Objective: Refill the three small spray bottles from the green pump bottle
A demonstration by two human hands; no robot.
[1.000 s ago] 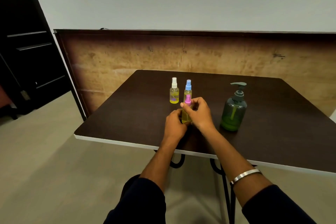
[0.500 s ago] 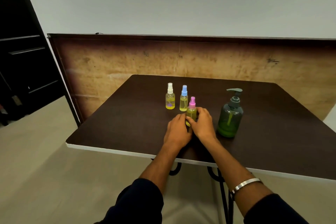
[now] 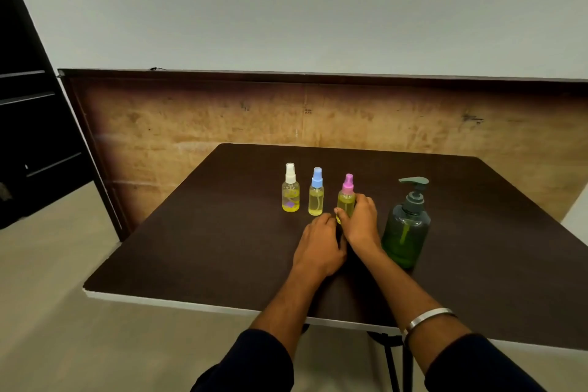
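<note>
While my right hand [image 3: 359, 223] wraps the lower body of the pink-capped bottle [image 3: 346, 197], thumb on its left side and fingers curled round the right, the bottle stands upright on the dark table [image 3: 197, 232]. Its base is hidden behind my thumb, so I cannot tell whether it sits fully on the tabletop. My left hand [image 3: 319, 245] lies palm down just beside the right one, fingers pressed loosely together and pointing toward the bottle; the fingertips reach close to its foot, but I cannot tell whether they touch it.

To the left of the pink-capped bottle stand 2 more small spray bottles in a row: the blue-capped bottle [image 3: 316, 192] near it, then the white-capped bottle [image 3: 290, 189] farther left. All 3 hold yellow liquid, and the white-capped one carries a small purple mark low on its front. All 3 caps are on.

At the right of my right hand, close to the wrist, stands the green pump bottle [image 3: 406, 232], upright, with its dark pump head turned left. Green liquid fills its lower part.

A metal bangle [image 3: 426, 320] circles my right forearm, and dark sleeves [image 3: 254, 363] cover both arms near the table's near edge. A brown wooden board [image 3: 191, 124] stands behind the far side of the table.
</note>
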